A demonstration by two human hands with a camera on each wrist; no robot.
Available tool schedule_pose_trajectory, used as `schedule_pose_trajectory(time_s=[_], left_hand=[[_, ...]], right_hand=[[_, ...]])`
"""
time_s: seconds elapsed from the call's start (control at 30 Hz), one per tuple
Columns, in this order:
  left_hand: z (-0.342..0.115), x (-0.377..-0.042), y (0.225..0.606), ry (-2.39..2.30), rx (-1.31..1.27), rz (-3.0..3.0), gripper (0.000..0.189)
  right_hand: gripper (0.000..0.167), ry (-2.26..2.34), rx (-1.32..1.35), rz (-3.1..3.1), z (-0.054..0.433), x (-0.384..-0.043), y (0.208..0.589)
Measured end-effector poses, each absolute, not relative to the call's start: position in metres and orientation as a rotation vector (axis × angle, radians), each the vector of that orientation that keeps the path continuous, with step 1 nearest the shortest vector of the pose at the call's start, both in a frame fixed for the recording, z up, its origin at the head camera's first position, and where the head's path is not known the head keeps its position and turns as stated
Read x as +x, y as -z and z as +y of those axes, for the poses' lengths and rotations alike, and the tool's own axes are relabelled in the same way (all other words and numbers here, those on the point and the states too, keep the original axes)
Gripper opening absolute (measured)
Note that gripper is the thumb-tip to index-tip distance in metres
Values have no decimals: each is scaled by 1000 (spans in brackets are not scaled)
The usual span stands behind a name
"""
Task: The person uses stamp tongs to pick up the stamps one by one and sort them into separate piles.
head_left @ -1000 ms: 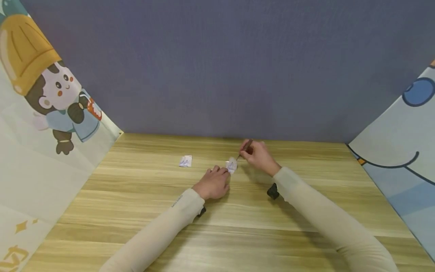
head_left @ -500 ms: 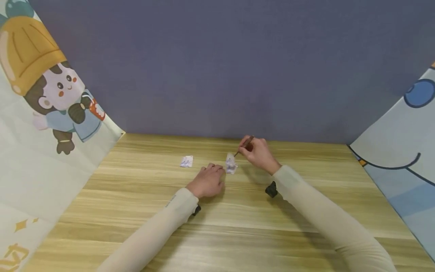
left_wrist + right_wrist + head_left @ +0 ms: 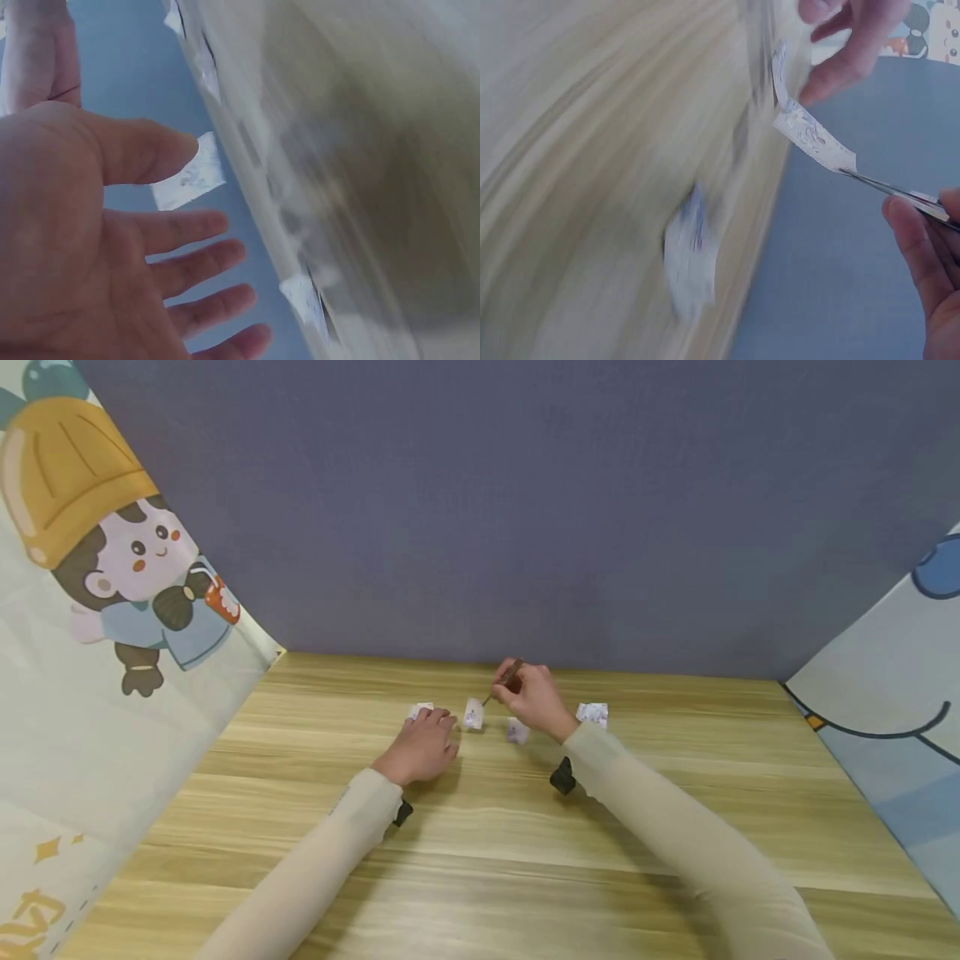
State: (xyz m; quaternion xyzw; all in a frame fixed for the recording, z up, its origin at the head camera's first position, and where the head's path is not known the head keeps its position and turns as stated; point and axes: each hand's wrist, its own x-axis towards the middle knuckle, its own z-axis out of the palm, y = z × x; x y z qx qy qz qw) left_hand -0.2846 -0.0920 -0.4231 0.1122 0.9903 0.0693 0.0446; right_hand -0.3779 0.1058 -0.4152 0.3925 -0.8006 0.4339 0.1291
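Note:
My right hand (image 3: 536, 697) pinches slim metal tweezers (image 3: 900, 193), which show brown in the head view. Their tips grip the edge of a small white sachet (image 3: 817, 142) with blue-purple print and serrated edges, raised off the table. My left hand (image 3: 418, 752) has its fingers loosely extended and appears to hold nothing. It covers part of another white sachet (image 3: 421, 707) on the table; whether it touches that one I cannot tell. A further sachet (image 3: 517, 731) lies below the right hand. In the left wrist view, a sachet (image 3: 191, 180) shows behind the thumb.
More white printed sachets (image 3: 593, 715) lie right of my right hand, close together or overlapping. The wood-grain table (image 3: 510, 877) ends at a dark blue-grey backdrop (image 3: 480, 510). Cartoon-printed panels (image 3: 135, 568) stand at both sides.
Both hands have moved left. The tweezers have carried a sachet left, away from the one it overlapped. My left hand now partly covers the left sachet. Sachets at the right have come into sight.

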Motion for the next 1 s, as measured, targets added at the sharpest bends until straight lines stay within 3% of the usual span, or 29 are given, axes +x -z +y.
schedule_pose_trajectory(time_s=[0.5,1.0], left_hand=[[-128,-266,428,-344,250,3050,51],[-127,-270,441,-176,265,3014,40]], right_hand=[[5,-1261,1063,-2446,32,-362,434],[4,-1210,994,-2604,11,-370,441]])
